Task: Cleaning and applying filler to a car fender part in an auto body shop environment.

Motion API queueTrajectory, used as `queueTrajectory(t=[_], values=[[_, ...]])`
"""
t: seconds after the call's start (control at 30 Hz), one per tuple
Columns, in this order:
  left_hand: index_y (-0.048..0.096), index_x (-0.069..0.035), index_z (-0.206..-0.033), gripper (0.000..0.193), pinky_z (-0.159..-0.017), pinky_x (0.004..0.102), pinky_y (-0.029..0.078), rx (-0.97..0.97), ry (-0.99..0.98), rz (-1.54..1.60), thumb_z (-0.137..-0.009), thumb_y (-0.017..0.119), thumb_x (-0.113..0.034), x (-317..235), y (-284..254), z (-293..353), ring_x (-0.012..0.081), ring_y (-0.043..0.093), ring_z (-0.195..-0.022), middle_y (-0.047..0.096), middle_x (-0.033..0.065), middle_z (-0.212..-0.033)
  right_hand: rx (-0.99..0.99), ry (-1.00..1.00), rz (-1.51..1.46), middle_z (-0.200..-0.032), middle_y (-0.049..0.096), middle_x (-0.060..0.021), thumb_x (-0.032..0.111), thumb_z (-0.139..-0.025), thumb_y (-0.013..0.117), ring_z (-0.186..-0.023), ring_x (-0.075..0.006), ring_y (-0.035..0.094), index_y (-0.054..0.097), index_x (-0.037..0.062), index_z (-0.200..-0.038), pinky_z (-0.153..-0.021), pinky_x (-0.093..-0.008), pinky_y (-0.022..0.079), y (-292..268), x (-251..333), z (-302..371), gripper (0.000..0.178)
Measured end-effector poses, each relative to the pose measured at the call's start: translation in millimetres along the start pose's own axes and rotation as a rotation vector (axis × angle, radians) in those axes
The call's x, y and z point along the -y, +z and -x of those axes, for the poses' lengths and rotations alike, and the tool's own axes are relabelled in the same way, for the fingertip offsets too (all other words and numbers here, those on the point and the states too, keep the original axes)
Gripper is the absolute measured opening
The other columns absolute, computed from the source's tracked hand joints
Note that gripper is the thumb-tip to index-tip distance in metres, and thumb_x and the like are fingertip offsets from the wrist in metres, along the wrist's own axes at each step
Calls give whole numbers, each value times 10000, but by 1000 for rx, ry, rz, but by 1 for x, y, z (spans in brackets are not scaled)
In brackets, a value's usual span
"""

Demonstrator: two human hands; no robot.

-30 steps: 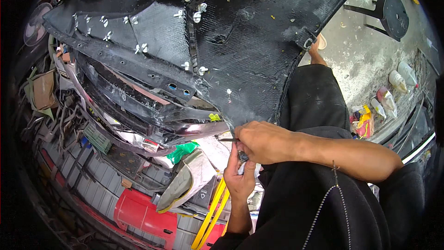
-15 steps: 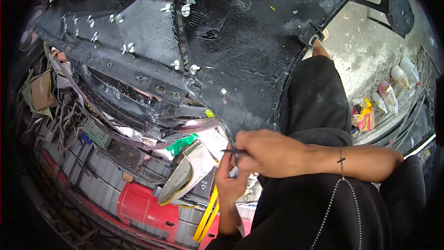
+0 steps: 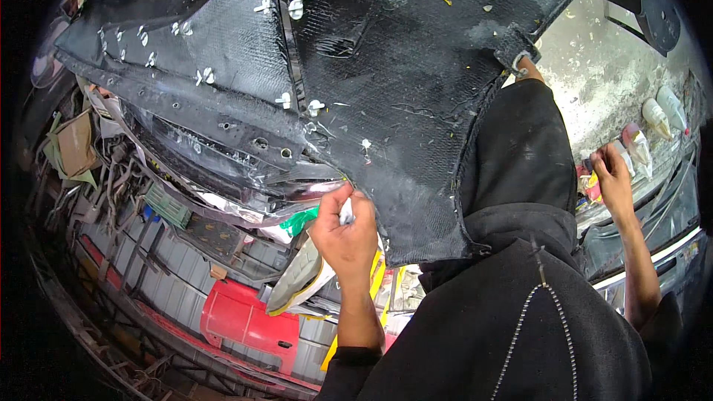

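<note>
My left hand is closed at the rim of a large black woven-textured panel. A small whitish object shows between its fingers; its kind is not clear. Out to the right, my right hand has its fingers pinched together beside several bottles. Something small and dark shows at its fingertips, too small to name. White wing-shaped fasteners stand in rows along a seam and flange of the panel.
Bottles and colourful packets stand on the right. A black stool is at the far right. Left of the panel lie a dark car bumper, green plastic, a red panel, yellow strips and piled scrap parts.
My hands, close together before, have come apart. The right hand has swung out to the right toward the bottles. The left has moved up to the panel's rim with the whitish object.
</note>
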State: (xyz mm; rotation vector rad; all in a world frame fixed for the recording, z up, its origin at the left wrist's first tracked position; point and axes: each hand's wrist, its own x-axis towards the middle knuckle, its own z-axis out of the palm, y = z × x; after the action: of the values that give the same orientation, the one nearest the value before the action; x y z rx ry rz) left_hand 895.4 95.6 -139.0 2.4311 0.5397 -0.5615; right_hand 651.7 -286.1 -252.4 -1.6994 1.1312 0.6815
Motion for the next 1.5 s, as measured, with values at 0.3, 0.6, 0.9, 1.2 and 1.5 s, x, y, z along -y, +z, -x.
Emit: queueTrajectory(t=[0.3, 0.6, 0.9, 1.2, 1.5], values=[[675, 70, -1108, 326, -912, 276, 487, -66, -220, 341, -879, 766, -144, 29, 7, 3, 130, 640, -992, 724, 98, -1066, 528, -831, -47, -894, 571, -89, 80, -880, 677, -903, -268, 620, 659, 128, -1045, -790, -397, 432, 138, 242, 28, 173], [331, 180, -1504, 827, -1191, 376, 293, 135, -139, 542, -764, 673, 44, 25, 7, 23, 292, 428, -1424, 436, 266, -1536, 343, -1065, 64, -906, 539, 23, 88, -726, 699, -926, -197, 552, 683, 220, -966, -823, -516, 292, 216, 247, 20, 275], [335, 170, -1508, 798, -1149, 345, 350, 157, -211, 580, -782, 645, 53, 23, 13, 21, 257, 465, -1386, 445, 246, -1534, 284, -1151, 75, -893, 501, 44, 149, -740, 702, -882, -185, 514, 675, 227, -909, -815, -498, 260, 224, 243, 12, 188], [511, 89, -1424, 590, -1136, 394, 376, 114, 215, 191, -869, 607, -85, 28, -49, 14, 256, 493, -1269, 528, 212, -1366, 132, -981, 73, -915, 549, 3, 207, -909, 700, -944, -216, 547, 682, 177, -1041, -890, -484, 313, 195, 234, 19, 137], [688, 0, -1083, 226, -804, 374, 505, 70, 868, -768, -865, 747, 12, -16, -18, -43, 288, 615, -923, 640, 146, -1010, -172, -1019, 72, -890, 540, 20, 212, -873, 713, -890, -169, 559, 680, 187, -1044, -881, -459, 318, 231, 207, 19, 177]])
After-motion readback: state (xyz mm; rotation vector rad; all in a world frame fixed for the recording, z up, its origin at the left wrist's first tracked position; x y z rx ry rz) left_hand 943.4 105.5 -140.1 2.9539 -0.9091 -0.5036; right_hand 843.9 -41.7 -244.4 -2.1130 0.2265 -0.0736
